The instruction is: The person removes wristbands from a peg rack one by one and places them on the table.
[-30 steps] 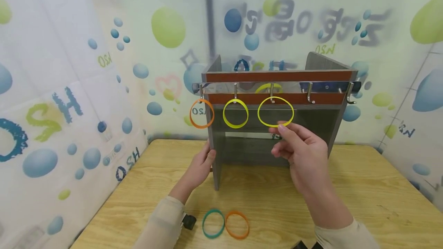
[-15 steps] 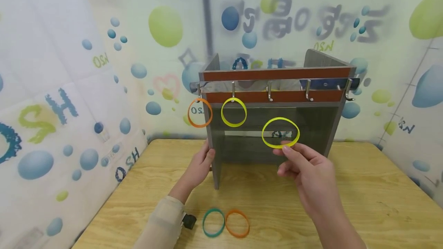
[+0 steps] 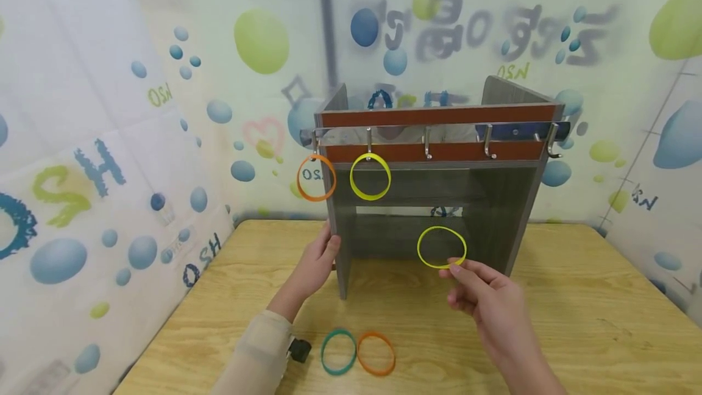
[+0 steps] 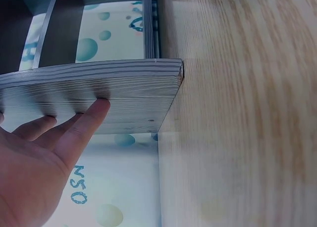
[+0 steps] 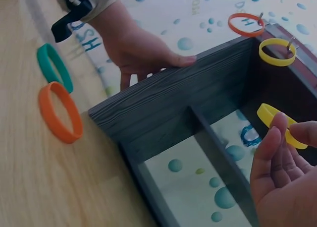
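Observation:
My left hand point(image 3: 312, 264) holds the left side panel of a grey wooden shelf point(image 3: 342, 261). Its fingers lie along the outer face in the left wrist view, and its thumb is over the front edge. In front of the shelf's lower opening, my right hand point(image 3: 490, 303) pinches a yellow silicone wristband point(image 5: 267, 115) between thumb and fingers at its lower edge. A hook rail point(image 3: 515, 132) runs across the shelf's top front. An orange wristband point(image 3: 316, 199) hangs from its leftmost hook, another yellow wristband point(image 3: 370, 197) from the hook beside it.
A teal wristband point(image 3: 339, 372) and an orange wristband point(image 3: 378, 373) lie side by side on the wooden table point(image 3: 598, 322), near its front. Three bare hooks show on the rail's right part. A patterned curtain point(image 3: 263, 108) stands behind and beside the table.
My right hand has come down with the yellow wristband, from the level of the middle hook to the shelf's lower opening. My left hand has stayed on the panel.

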`<control>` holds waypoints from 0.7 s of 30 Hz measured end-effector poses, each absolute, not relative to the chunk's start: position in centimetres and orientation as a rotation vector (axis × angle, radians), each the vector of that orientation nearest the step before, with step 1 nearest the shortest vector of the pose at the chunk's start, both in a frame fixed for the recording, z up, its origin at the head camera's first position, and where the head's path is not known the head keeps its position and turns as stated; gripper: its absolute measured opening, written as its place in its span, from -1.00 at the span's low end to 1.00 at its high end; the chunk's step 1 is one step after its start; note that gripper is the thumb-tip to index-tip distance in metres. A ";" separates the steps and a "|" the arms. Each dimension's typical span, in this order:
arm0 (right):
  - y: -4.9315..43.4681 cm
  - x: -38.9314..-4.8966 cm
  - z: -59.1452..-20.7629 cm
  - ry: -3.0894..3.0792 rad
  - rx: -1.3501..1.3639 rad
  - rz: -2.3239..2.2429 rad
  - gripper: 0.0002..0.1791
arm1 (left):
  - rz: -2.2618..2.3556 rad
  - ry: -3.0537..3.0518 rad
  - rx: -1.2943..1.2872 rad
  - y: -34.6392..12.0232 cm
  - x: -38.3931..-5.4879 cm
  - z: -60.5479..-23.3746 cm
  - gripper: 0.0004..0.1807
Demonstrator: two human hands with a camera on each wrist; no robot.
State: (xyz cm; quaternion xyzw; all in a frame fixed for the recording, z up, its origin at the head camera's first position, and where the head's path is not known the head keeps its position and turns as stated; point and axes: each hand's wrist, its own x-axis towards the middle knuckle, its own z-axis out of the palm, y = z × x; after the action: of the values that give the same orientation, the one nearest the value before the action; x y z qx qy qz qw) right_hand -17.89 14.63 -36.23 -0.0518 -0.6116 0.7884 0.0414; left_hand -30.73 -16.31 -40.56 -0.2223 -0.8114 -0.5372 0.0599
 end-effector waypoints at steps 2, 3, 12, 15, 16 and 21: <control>14.8 -18.0 -36.8 -1.907 -0.184 2.420 -0.91 | -1.623 -2.456 -0.668 -16.4 -30.8 -40.6 -0.30; 14.8 -18.1 -37.1 -1.926 -0.196 2.420 -0.91 | -1.624 -2.455 -0.666 -16.4 -30.8 -40.6 -0.31; 16.3 -18.4 -39.5 -2.162 -0.165 2.386 -0.88 | -1.629 -2.451 -0.695 -16.4 -31.0 -40.6 -0.26; 16.6 -18.5 -40.2 -2.292 -0.086 2.381 -0.82 | -1.616 -2.459 -0.686 -16.4 -30.9 -40.6 -0.28; 16.7 -18.6 -40.5 -2.335 -0.042 2.388 -0.79 | -1.615 -2.460 -0.684 -16.4 -30.9 -40.6 -0.28; 16.9 -18.8 -41.3 -2.486 0.184 2.485 -0.75 | -1.616 -2.468 -0.673 -16.4 -30.8 -40.6 -0.27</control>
State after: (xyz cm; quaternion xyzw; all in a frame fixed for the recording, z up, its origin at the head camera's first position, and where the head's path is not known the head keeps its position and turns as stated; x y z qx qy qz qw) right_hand -18.77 16.86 -41.30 0.0513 -0.6936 0.6934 -0.1882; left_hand -30.79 -16.37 -40.56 -0.2219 -0.8143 -0.5332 0.0581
